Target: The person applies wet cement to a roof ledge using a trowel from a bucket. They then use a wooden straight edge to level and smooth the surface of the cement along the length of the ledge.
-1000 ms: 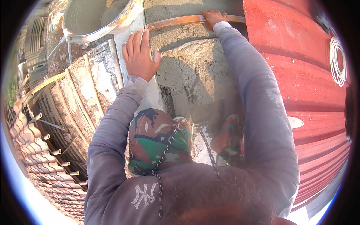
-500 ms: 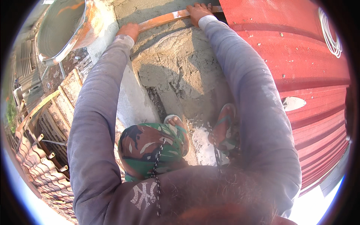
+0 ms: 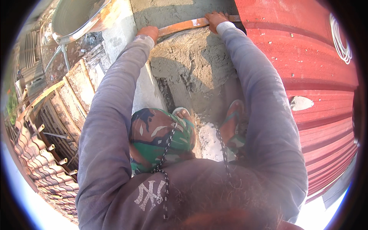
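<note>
The left hand (image 3: 148,33) was closed over the left end of a long, narrow bar (image 3: 180,27), its fingertips mostly hidden; the right hand (image 3: 217,21) gripped the same bar near its right end, fingers bent over it. The bar, orange-brown with a pale patch, lay crosswise on the grey mortar surface (image 3: 184,50), towards its far edge, between a pale concrete ledge (image 3: 119,32) and a red ribbed sheet (image 3: 283,50). Beyond the ledge, on the left, stood a wide basin (image 3: 102,18) containing something grey. On the red sheet, a pale leaf-shaped piece (image 3: 301,103) lay near its left edge, beside the right sleeve (image 3: 264,88), and a coil of white cable (image 3: 340,40) lay towards its far right corner.
</note>
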A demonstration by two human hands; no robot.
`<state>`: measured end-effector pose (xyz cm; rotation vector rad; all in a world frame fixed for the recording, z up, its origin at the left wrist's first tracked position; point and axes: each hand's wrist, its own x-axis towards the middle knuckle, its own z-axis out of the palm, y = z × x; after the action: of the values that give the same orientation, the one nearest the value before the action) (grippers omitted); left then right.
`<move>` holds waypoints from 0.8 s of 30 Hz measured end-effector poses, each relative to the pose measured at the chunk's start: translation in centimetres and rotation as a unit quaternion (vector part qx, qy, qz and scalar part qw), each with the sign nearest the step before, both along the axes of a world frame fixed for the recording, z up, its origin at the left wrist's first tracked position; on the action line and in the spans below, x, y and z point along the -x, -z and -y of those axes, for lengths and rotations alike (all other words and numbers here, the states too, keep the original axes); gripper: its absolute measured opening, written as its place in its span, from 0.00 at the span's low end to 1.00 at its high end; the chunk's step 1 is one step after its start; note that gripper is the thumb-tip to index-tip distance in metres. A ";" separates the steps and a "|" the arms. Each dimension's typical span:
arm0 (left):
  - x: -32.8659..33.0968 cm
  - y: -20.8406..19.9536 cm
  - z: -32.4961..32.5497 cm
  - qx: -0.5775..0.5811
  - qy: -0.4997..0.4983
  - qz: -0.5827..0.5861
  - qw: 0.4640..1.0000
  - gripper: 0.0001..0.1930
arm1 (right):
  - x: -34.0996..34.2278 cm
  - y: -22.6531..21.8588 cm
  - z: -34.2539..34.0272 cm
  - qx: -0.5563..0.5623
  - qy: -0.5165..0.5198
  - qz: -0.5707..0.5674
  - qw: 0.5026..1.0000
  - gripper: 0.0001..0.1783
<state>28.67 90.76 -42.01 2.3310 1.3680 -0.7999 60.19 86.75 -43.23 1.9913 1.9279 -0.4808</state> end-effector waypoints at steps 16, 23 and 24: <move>0.2 -1.8 10.4 0.073 0.012 0.024 0.997 0.14 | 0.3 -1.9 11.4 0.077 0.031 -0.052 0.995 0.26; 0.5 -2.3 13.0 0.037 -0.001 0.054 0.998 0.09 | 0.0 -2.6 11.8 0.118 -0.005 -0.016 0.993 0.32; 0.7 -2.7 12.3 0.010 -0.011 0.058 0.998 0.09 | 0.0 -2.6 10.4 0.115 -0.005 -0.017 0.993 0.32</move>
<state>27.94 78.50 -39.30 2.3047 1.3274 -0.6571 60.15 76.31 -40.59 1.8361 1.8100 -0.7044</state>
